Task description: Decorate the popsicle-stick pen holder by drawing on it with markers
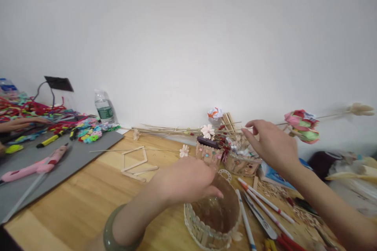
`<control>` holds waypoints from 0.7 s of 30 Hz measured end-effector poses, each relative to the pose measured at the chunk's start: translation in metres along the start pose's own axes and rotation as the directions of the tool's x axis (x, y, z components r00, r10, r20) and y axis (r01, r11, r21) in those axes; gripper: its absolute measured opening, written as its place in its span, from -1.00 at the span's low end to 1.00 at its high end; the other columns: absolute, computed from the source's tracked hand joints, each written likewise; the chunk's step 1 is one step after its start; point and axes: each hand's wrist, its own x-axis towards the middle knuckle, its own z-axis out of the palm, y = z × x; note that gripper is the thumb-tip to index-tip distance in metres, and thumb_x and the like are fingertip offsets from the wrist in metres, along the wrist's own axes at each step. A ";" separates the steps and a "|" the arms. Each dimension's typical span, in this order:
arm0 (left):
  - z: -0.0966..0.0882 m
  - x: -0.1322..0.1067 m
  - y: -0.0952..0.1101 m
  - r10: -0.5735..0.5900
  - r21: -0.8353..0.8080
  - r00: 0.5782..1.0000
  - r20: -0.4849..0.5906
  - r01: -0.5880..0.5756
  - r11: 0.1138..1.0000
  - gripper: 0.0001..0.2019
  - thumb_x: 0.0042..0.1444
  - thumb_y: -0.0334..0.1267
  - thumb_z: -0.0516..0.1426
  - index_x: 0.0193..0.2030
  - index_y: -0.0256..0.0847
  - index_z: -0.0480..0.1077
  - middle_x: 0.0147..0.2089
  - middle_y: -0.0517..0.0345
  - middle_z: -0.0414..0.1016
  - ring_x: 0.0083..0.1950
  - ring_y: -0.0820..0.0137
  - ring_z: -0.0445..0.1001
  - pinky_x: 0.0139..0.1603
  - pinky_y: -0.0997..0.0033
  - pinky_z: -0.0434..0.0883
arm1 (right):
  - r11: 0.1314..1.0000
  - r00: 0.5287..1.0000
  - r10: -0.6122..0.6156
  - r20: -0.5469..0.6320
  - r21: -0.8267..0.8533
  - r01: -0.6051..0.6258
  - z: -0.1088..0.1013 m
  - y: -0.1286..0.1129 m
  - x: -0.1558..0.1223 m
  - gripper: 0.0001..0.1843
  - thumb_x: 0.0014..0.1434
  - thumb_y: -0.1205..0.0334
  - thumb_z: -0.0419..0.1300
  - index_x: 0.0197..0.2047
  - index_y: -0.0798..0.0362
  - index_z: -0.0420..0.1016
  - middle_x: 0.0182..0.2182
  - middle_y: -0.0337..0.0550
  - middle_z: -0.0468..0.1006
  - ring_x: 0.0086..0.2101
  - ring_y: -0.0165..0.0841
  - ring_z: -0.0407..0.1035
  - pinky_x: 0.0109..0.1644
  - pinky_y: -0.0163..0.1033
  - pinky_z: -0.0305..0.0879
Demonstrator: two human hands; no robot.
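My left hand (185,180) is over the back-left rim of a round basket (203,235) edged with wooden pieces. Its thumb stands apart from the fingers above the basket's opening; the fingertips are partly hidden, and no held thing shows. Farther right, my right hand (271,143) is raised, thumb and forefinger closed on a thin dried-flower stem (281,124). That stem seems to run right, past a pink and green paper flower (303,127), to a fluffy tan head (361,109). Behind my hands are a small decorated box (209,153) and a second decorated basket (243,164).
Markers (268,200) and scissors (259,215) lie right of the basket. Wooden sticks (135,168) form a frame at left. A pink glue gun (38,166) rests on a grey board (97,149). A water bottle (104,108) and another person's hand (26,123) are beyond.
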 end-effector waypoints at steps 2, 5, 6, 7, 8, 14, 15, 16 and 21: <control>-0.001 0.001 -0.001 0.006 0.037 1.000 -0.008 -0.006 0.999 -0.60 0.14 -0.01 -0.03 -0.08 -0.28 0.35 -0.28 -0.06 0.55 -0.27 0.13 0.52 -0.41 0.31 0.36 | 0.981 0.981 -0.188 0.040 -0.037 0.190 0.001 -0.009 0.003 -0.71 0.28 0.14 -0.07 -0.12 0.09 0.39 -0.20 -0.04 0.47 -0.18 -0.26 0.36 -0.24 -0.13 0.32; -0.001 0.002 -0.002 0.002 0.061 1.000 -0.013 -0.001 0.998 -0.59 0.14 0.01 -0.02 -0.08 -0.29 0.35 -0.30 -0.05 0.55 -0.29 0.14 0.53 -0.42 0.33 0.36 | 0.919 0.918 -0.372 0.137 -0.085 0.386 0.011 -0.014 0.012 -0.79 0.21 0.20 0.08 -0.12 0.08 0.40 -0.14 -0.12 0.45 -0.22 -0.35 0.39 -0.18 -0.13 0.35; -0.001 0.002 -0.002 0.004 0.063 1.000 -0.013 -0.003 0.998 -0.58 0.14 0.01 -0.02 -0.06 -0.29 0.35 -0.30 -0.05 0.55 -0.29 0.15 0.53 -0.42 0.33 0.37 | 0.906 0.908 -0.392 0.150 -0.106 0.409 0.015 -0.013 0.016 -0.78 0.21 0.21 0.09 -0.09 0.09 0.39 -0.12 -0.10 0.44 -0.23 -0.35 0.39 -0.18 -0.13 0.36; -0.001 0.002 -0.002 0.007 0.063 1.000 -0.014 -0.006 0.998 -0.58 0.14 0.01 -0.03 -0.04 -0.29 0.34 -0.30 -0.04 0.55 -0.29 0.15 0.53 -0.41 0.33 0.37 | 0.896 0.900 -0.407 0.156 -0.126 0.426 0.018 -0.011 0.020 -0.77 0.21 0.21 0.08 -0.08 0.08 0.38 -0.11 -0.09 0.44 -0.22 -0.34 0.39 -0.18 -0.13 0.36; 0.000 0.003 -0.002 0.010 0.062 1.000 -0.014 -0.009 0.998 -0.58 0.14 0.01 -0.02 -0.04 -0.29 0.34 -0.30 -0.04 0.55 -0.29 0.15 0.53 -0.41 0.32 0.37 | 0.885 0.893 -0.422 0.158 -0.142 0.444 0.021 -0.008 0.024 -0.77 0.22 0.21 0.08 -0.06 0.07 0.38 -0.10 -0.09 0.43 -0.21 -0.34 0.39 -0.18 -0.12 0.36; 0.001 0.003 0.002 -0.009 0.049 1.000 0.003 0.009 0.999 -0.63 0.14 -0.04 0.00 -0.11 -0.30 0.37 -0.28 -0.05 0.55 -0.26 0.14 0.53 -0.36 0.30 0.40 | 0.813 0.843 -0.509 0.174 -0.222 0.538 0.018 0.005 0.035 -0.75 0.21 0.22 0.08 -0.04 0.07 0.36 -0.09 -0.10 0.43 -0.20 -0.32 0.38 -0.18 -0.10 0.36; 0.001 0.004 0.002 -0.010 0.051 1.000 0.002 0.010 0.999 -0.62 0.14 -0.04 0.00 -0.10 -0.31 0.36 -0.29 -0.04 0.55 -0.27 0.15 0.53 -0.37 0.30 0.40 | 0.803 0.837 -0.519 0.174 -0.236 0.547 0.015 0.005 0.035 -0.75 0.21 0.22 0.09 -0.05 0.07 0.37 -0.10 -0.10 0.43 -0.20 -0.32 0.38 -0.17 -0.10 0.36; 0.001 0.004 0.003 -0.010 0.055 1.000 0.000 0.010 0.998 -0.62 0.14 -0.04 0.00 -0.10 -0.31 0.36 -0.30 -0.04 0.55 -0.28 0.15 0.53 -0.39 0.31 0.40 | 0.793 0.832 -0.528 0.172 -0.251 0.555 0.013 0.006 0.035 -0.76 0.21 0.22 0.09 -0.06 0.07 0.37 -0.10 -0.10 0.43 -0.20 -0.32 0.38 -0.17 -0.11 0.36; 0.000 0.005 0.003 -0.014 0.076 1.000 -0.019 0.016 0.997 -0.65 0.13 -0.07 0.02 -0.12 -0.33 0.36 -0.30 -0.05 0.55 -0.30 0.14 0.53 -0.40 0.30 0.39 | 0.761 0.824 -0.551 0.129 -0.328 0.560 0.009 0.010 0.032 -0.76 0.20 0.21 0.10 -0.06 0.09 0.37 -0.09 -0.09 0.43 -0.18 -0.30 0.38 -0.14 -0.07 0.34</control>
